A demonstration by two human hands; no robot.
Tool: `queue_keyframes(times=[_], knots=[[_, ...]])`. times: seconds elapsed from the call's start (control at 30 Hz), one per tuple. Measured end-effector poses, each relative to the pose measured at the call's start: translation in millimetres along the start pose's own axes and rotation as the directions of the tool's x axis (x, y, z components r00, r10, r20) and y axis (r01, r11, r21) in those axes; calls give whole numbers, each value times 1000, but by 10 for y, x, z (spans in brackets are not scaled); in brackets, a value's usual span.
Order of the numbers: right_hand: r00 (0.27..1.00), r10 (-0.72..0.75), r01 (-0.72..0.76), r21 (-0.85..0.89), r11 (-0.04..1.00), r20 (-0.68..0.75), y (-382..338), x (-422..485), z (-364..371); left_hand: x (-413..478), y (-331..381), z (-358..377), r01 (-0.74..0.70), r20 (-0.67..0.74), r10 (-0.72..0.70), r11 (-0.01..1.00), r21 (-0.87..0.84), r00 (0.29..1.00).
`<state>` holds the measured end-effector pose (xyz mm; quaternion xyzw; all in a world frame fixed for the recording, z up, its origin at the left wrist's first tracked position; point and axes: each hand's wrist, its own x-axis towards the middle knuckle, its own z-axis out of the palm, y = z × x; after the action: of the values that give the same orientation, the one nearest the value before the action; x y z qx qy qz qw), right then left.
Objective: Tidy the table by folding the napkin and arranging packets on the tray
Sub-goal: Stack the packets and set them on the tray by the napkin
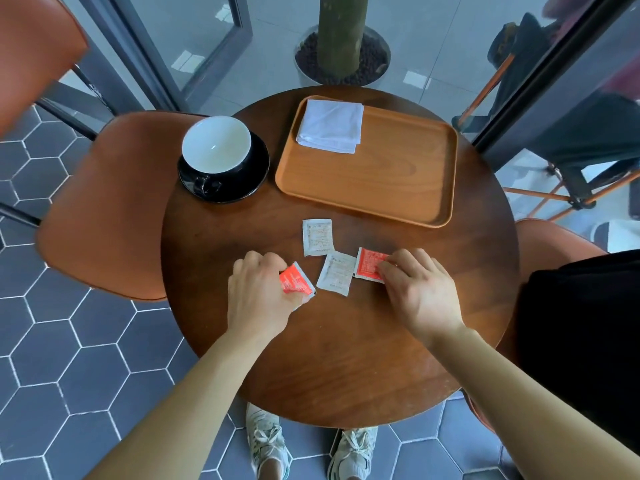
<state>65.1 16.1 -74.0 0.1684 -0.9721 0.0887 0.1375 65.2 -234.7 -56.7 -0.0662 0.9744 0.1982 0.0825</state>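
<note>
A folded white napkin lies in the far left corner of the wooden tray. Two white packets lie on the round table in front of the tray. My left hand pinches a red packet by its lower edge. My right hand has its fingertips on a second red packet, which lies flat on the table beside the nearer white packet.
A white-lined cup stands on a black saucer left of the tray. Orange chairs stand at the left and right. A planter stands beyond the table. My shoes show below the table's near edge.
</note>
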Motion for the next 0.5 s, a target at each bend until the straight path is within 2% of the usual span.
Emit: queue_keyframes(times=[0.07,0.17,0.23,0.3,0.37,0.5], knots=[[1000,25,-25,16,1000,13,-6,14,-21,-13,-22,-44,-24,-68,20,998,-65,998],[996,72,-75,64,995,56,-33,31,-50,-82,-127,-67,-248,-289,237,969,-2,928],[990,102,-112,103,988,101,-47,50,-73,-173,-232,-36,-402,-306,399,914,56,864],[977,155,-178,161,971,147,-43,77,-94,-290,-355,15,-503,-279,493,863,40,824],[956,209,-249,191,950,207,-32,110,-107,-385,-467,48,-493,-297,469,870,-7,832],[927,249,-295,137,946,282,-22,165,-95,-324,-516,51,-293,-285,278,956,-8,917]])
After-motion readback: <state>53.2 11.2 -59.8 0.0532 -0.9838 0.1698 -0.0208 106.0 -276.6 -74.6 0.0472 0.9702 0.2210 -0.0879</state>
